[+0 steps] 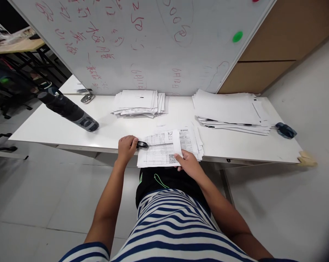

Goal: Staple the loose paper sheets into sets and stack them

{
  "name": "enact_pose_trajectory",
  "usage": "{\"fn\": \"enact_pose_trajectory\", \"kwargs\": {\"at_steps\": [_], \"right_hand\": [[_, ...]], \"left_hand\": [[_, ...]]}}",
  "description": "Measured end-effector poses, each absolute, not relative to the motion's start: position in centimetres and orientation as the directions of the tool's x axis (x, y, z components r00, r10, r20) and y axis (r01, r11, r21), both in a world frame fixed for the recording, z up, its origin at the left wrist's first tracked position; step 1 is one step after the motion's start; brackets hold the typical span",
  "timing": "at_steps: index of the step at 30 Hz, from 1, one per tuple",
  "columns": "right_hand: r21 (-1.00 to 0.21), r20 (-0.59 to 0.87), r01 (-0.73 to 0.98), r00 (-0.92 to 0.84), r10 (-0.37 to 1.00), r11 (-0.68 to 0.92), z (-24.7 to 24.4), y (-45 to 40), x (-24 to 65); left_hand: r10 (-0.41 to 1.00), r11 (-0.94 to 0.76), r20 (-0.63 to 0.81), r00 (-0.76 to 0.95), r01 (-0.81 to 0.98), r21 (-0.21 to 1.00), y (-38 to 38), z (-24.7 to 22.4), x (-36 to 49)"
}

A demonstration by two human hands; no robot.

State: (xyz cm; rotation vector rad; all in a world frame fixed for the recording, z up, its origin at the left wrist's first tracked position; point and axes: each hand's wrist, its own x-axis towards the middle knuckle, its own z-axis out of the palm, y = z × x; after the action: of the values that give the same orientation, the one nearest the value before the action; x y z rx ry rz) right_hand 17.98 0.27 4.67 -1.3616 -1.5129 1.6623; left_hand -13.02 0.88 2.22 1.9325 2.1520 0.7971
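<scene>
My left hand [127, 148] is closed around what looks like a black stapler [142, 144], whose rounded front end reaches over the left edge of a printed sheet [159, 151]. Most of its body is hidden by my fingers. With my right hand [190, 163] I pinch the lower right corner of that sheet, near its QR code, thumb on top. The sheet hangs slightly past the desk's front edge. Under and beside it on the right lie more printed papers [191, 140].
On the white desk [115, 127] are a left paper stack [137, 100], a larger right stack [227, 109], a dark bottle [71, 112], a mouse [87, 98] and a dark blue object [286, 130]. A whiteboard [153, 47] stands behind, cardboard [270, 43] beside it.
</scene>
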Motion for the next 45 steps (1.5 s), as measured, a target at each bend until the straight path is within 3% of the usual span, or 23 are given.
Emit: {"fn": "enact_pose_trajectory", "kwargs": {"at_steps": [4, 10, 24, 29, 32, 35, 38, 45], "right_hand": [[-0.935, -0.3, 0.297, -0.368, 0.88, -0.195, 6.8, 0.8, 20.1], [-0.931, -0.268, 0.319, -0.262, 0.927, -0.179, 6.9, 0.8, 21.9], [-0.962, -0.249, 0.179, -0.266, 0.931, -0.206, 4.9, 1.4, 22.2], [-0.947, -0.235, 0.277, -0.246, 0.94, -0.164, 5.7, 3.3, 22.9], [-0.804, -0.193, 0.593, -0.211, 0.958, -0.031, 5.9, 4.7, 23.2], [-0.47, -0.157, 0.881, -0.136, 0.978, 0.047, 5.8, 5.3, 23.2], [-0.312, -0.173, 0.95, -0.061, 0.983, 0.004, 5.5, 5.1, 23.2], [-0.213, -0.208, 0.971, 0.067, 0.976, -0.113, 5.0, 5.0, 24.8]], "left_hand": [[0.93, 0.139, 0.267, -0.252, 0.915, 0.38, 1.2, 0.2, -12.9], [0.854, 0.247, 0.355, -0.38, 0.897, 0.366, 2.3, -0.5, -11.7], [0.853, 0.263, 0.361, -0.377, 0.908, 0.326, 2.3, -0.8, -11.7], [0.856, 0.276, 0.343, -0.387, 0.903, 0.329, 2.3, -0.7, -11.7], [0.853, 0.273, 0.339, -0.397, 0.893, 0.358, 2.3, -0.7, -11.6], [0.854, 0.262, 0.337, -0.395, 0.888, 0.377, 2.3, -0.8, -11.6], [0.852, 0.267, 0.352, -0.388, 0.899, 0.346, 2.3, -0.8, -11.7], [0.837, 0.247, 0.398, -0.376, 0.908, 0.338, 2.4, -1.0, -11.7]]}}
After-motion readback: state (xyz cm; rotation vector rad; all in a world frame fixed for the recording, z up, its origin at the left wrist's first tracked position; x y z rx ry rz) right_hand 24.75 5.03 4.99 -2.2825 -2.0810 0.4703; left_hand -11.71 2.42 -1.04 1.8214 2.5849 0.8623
